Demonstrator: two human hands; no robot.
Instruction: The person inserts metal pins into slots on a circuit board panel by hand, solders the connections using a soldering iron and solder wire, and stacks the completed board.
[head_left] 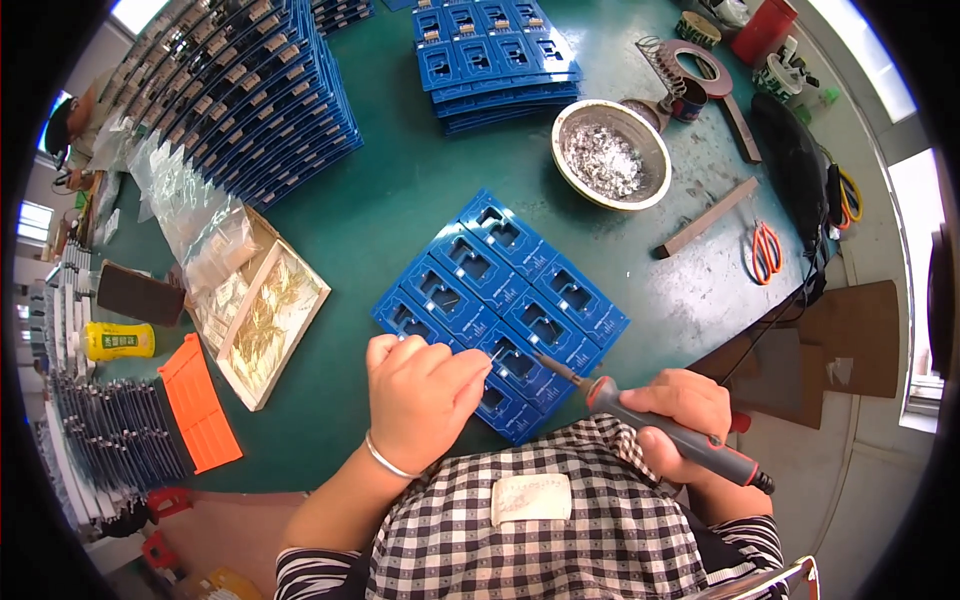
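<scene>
A blue circuit board panel (487,282) with several rectangular cutouts lies tilted on the green table in front of me. My right hand (685,415) is wrapped round a grey soldering iron (675,432) with red accents. The iron's tip reaches over the panel's lower right part, close to one cutout. My left hand (420,395) is closed in a pinch over the panel's lower left. A thin, light sliver shows at its fingertips near that same cutout, but what the fingers hold is too small to name.
Stacks of blue boards (500,60) stand at the back and left (250,110). A bowl (612,155) of silvery scraps is beyond the panel. A wooden tray (262,310) of thin gold pieces and a yellow bottle (120,341) sit left; orange-handled scissors (766,252) and a bar (705,218) right.
</scene>
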